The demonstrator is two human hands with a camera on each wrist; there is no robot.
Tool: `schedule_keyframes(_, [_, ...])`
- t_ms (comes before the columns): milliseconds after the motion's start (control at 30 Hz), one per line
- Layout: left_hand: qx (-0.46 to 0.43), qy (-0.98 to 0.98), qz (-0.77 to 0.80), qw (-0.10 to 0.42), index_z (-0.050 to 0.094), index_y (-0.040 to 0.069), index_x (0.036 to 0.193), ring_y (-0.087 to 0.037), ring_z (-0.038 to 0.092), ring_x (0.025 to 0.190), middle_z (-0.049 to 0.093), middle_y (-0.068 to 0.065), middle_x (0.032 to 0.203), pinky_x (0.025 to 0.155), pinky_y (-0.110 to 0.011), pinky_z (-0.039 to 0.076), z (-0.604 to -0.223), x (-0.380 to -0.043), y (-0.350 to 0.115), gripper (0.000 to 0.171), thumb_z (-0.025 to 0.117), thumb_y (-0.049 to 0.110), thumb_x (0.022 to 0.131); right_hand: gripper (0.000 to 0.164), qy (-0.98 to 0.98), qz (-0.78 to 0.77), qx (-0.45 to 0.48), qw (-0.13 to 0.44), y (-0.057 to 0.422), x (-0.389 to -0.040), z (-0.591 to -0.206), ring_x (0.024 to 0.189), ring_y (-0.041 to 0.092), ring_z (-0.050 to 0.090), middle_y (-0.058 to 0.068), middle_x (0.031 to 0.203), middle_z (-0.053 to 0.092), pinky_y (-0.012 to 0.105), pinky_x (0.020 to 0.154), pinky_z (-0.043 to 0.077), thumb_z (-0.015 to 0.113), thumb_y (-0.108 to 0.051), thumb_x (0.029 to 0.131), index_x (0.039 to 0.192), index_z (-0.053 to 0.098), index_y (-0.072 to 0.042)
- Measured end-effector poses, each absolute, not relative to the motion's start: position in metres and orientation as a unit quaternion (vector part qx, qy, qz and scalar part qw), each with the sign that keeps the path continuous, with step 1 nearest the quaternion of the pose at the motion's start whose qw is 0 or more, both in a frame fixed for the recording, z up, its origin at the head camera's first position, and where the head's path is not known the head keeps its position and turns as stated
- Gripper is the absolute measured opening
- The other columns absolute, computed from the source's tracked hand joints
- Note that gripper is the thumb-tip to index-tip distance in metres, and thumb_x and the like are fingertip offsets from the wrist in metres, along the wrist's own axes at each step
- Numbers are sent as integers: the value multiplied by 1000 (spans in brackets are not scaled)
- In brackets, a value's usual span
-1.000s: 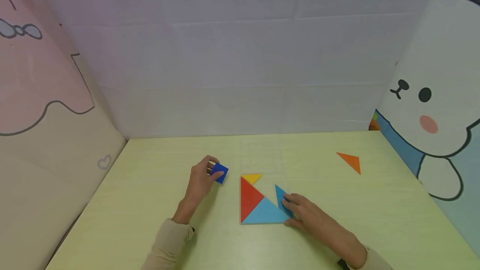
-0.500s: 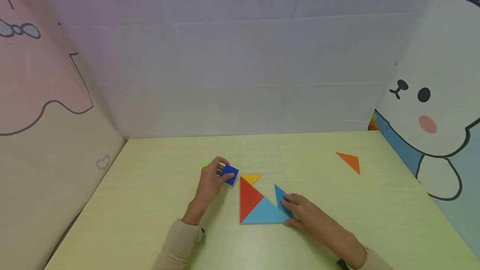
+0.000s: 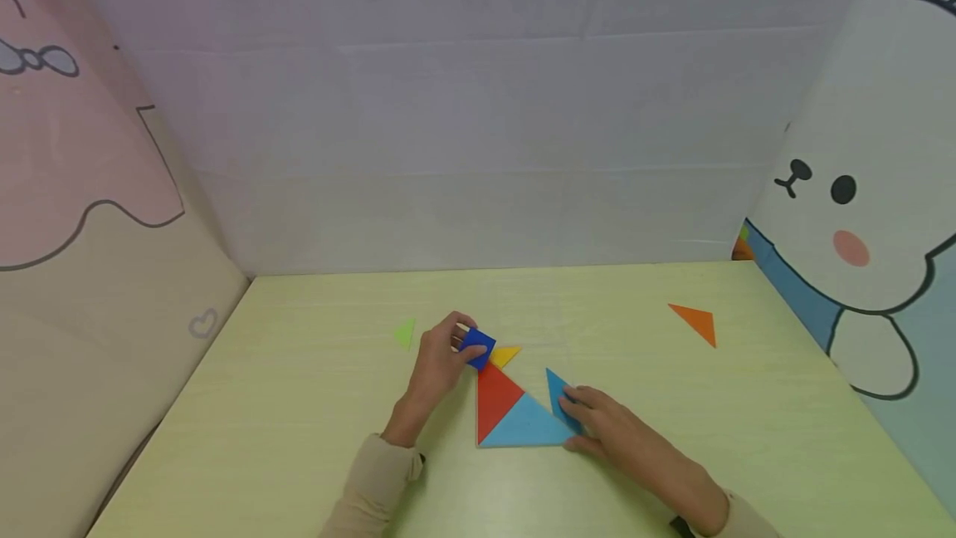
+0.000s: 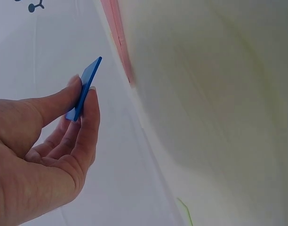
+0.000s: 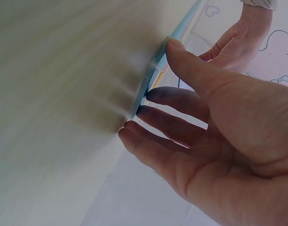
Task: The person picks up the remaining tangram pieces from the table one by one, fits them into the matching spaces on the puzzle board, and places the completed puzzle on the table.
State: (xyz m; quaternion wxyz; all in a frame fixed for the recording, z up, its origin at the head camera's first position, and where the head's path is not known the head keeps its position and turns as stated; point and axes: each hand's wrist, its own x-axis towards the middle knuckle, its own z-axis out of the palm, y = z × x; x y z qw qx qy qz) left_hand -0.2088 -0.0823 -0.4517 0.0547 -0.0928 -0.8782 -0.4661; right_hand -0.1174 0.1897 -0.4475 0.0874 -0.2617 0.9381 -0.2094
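My left hand point(image 3: 441, 359) pinches a dark blue square tile point(image 3: 480, 345) between thumb and fingers; the left wrist view shows the tile nearly edge-on, off the table. It hangs over the top corner of a red triangle point(image 3: 496, 401), covering part of a small yellow triangle point(image 3: 508, 354). Edge to edge with the red one lies a light blue triangle point(image 3: 526, 426). My right hand point(image 3: 608, 430) rests its fingertips on a mid-blue tile point(image 3: 557, 393), whose full shape is hidden under them. The right thumb touches the light blue triangle's right corner.
A small light green triangle point(image 3: 406, 333) lies left of my left hand. Farther off at the right is an orange triangle point(image 3: 698, 325). The pale table point(image 3: 314, 372) ends at a white back wall point(image 3: 478, 148), with printed side walls left and right.
My left hand has carried the blue square rightward, over the red triangle's top and the yellow triangle's left part. The green triangle has come into sight behind it. My right hand stays put.
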Motion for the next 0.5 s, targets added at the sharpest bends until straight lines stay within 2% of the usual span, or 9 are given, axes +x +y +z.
schedule_keyframes(500, [-127,-872,-472,33,67,2,113,-24,66,85,70,-12,95,69,-28,59,-450,-210,-61,27,79,2,89,56,942,-208,-246,97,188,-118,-448,131,40,53,22,142,55,53,102,50,75,-22,94,140,59,6])
